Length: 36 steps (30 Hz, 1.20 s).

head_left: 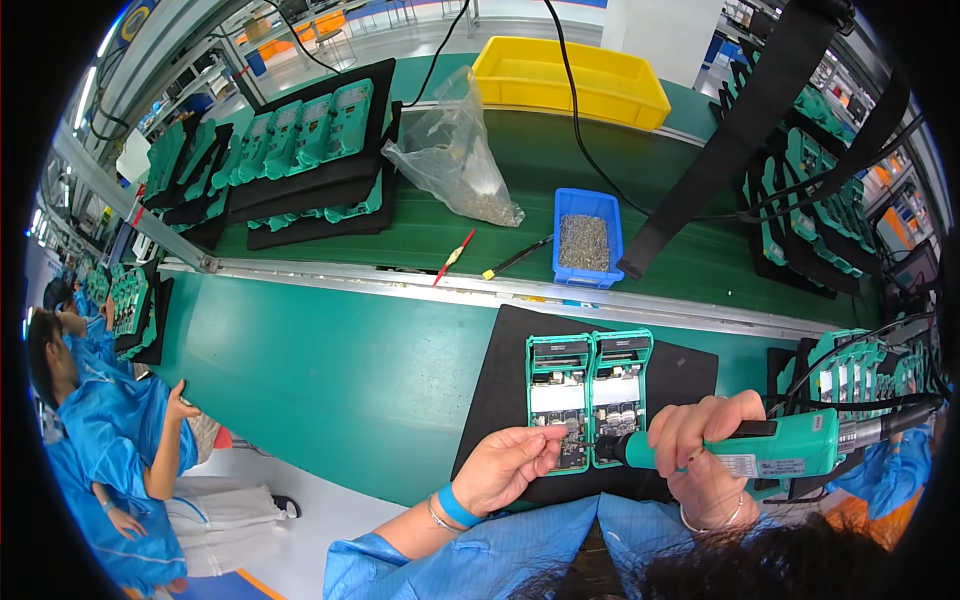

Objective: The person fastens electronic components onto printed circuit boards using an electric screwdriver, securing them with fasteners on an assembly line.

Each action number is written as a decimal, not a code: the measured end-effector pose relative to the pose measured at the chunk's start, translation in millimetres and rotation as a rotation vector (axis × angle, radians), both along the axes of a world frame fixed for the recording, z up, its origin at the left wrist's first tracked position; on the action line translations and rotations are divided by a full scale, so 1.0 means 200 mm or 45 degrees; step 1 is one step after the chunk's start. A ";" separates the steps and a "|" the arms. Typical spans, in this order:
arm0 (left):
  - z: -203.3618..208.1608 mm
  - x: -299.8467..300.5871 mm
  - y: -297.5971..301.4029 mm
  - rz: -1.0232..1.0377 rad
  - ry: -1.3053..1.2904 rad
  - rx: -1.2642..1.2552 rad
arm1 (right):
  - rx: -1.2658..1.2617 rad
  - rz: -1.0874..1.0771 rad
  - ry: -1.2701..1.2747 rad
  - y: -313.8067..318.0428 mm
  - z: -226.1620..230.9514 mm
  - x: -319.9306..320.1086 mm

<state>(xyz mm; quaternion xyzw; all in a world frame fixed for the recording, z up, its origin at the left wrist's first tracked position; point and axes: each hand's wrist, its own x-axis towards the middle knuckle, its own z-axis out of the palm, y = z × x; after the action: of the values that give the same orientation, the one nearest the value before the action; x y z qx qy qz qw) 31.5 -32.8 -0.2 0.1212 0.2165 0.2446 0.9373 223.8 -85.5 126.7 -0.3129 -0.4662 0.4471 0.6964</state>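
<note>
My right hand (pixel 705 450) is wrapped round a green electric screwdriver (pixel 780 447), held nearly level with its bit toward the left. My left hand (pixel 512 468), with a blue band at the wrist, has thumb and fingertips pinched together by the tip of the bit. Whatever sits in that pinch is too small to make out. Under the bit and fingertips are two green housings with circuit boards, a left one (pixel 558 398) and a right one (pixel 619 390), side by side on a black foam mat (pixel 500 385). The hands and the tool partly cover their near ends.
Beyond the mat, a blue bin (pixel 558 240) of small screws stands near a clear bag (pixel 450 150), tweezers (pixel 520 256), a red-and-yellow stick (pixel 455 257) and a yellow tray (pixel 570 80). Stacked green housings (pixel 330 125) lie far left, others at right. A co-worker (pixel 125 410) sits left.
</note>
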 end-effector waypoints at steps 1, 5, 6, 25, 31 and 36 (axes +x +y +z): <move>0.00 0.00 0.00 -0.001 0.001 -0.001 | -0.006 -0.002 0.008 0.00 0.00 0.00; 0.02 0.01 -0.02 -0.018 0.139 0.126 | -0.008 -0.012 0.008 0.00 0.01 0.01; 0.02 0.00 -0.02 -0.040 0.268 0.263 | -0.006 -0.015 0.012 0.00 0.01 0.01; -0.02 0.03 -0.09 -0.045 0.227 0.419 | 0.007 -0.086 0.101 -0.05 0.03 -0.04; 0.00 0.03 -0.10 -0.070 0.205 0.440 | 0.006 0.007 0.074 -0.09 0.04 -0.01; 0.01 0.03 -0.11 -0.080 0.168 0.456 | 0.002 -0.005 0.068 -0.11 0.04 -0.01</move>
<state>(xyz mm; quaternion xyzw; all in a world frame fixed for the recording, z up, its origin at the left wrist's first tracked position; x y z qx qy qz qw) 38.1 -54.9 1.7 0.3087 0.2267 0.2412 0.8917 222.6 -107.7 135.2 -0.3012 -0.4472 0.4535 0.7097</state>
